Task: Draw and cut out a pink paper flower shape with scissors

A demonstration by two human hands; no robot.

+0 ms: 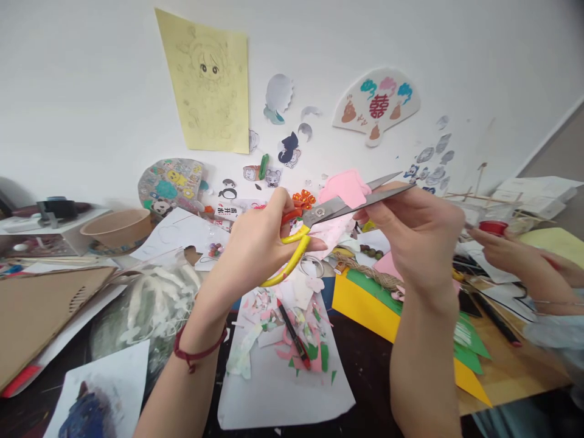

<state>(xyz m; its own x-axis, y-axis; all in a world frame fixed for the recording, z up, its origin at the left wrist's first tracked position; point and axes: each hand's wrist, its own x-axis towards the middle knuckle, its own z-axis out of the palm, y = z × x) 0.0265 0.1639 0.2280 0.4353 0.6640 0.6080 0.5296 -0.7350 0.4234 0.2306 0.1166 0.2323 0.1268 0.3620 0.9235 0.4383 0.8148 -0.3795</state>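
My left hand (260, 234), with a dark red cord bracelet on its wrist, is closed through the yellow handles of a pair of scissors (320, 212). The blades stand parted and point right. Between and over them is a small pink paper piece (344, 187) with a curved edge. My right hand (410, 228) pinches near the lower edge of this paper, close to the blade tips; part of its grip is hidden behind the blades. Below both hands lies a white sheet (287, 407) with pink, green and white paper scraps and a red-and-black marker (293, 334).
At right are another person's hands (515, 252). Yellow card (365, 307), green paper and twisted rope (369, 271) lie beside my right forearm. Left are a plastic bag of white strands (150, 298), cardboard (50, 316) and a clay-coloured bowl (116, 226). Drawings hang on the wall.
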